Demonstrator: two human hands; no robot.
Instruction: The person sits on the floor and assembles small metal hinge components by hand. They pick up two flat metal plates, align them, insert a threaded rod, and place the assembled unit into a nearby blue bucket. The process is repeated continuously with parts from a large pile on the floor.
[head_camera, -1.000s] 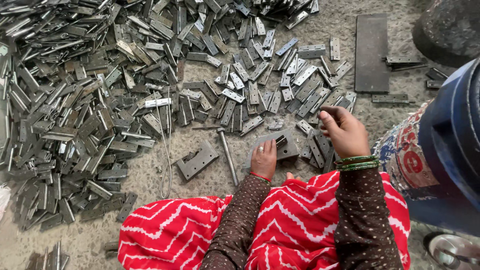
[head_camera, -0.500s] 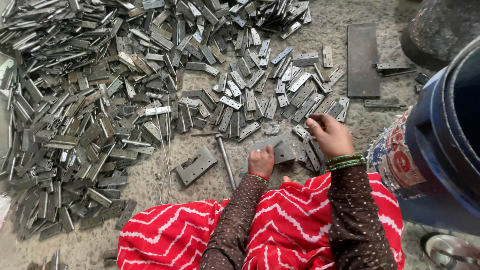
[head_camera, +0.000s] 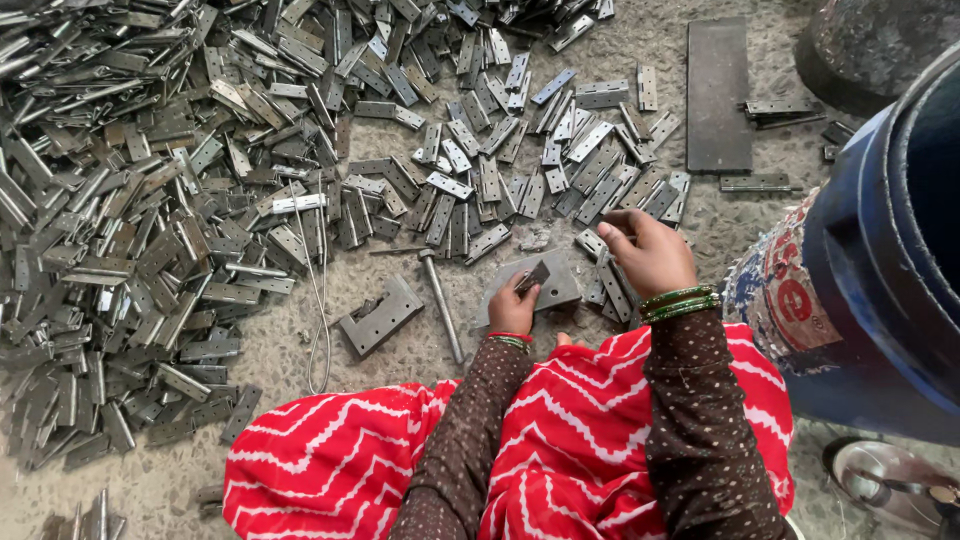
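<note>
Rough speckled concrete floor pretty much everywhere, and it's buried under a huge spread of grey metal hinge pieces from about 9 o'clock round to 1 o'clock. Person's sitting on the ground in a red zigzag cloth with dark dotted sleeves. Left hand is near dead centre, fingers pinched round a small hinge leaf and holding it down on a flat metal block. Right hand, green bangles on the wrist, sits just toward 3 o'clock of that, fingers curled in over loose hinges at the pile's edge; can't really tell if it's actually got one. A metal rod and another drilled block lie toward 9 o'clock of the left hand. Long flat plate up at 1 o'clock, blue drum at 3 o'clock
</note>
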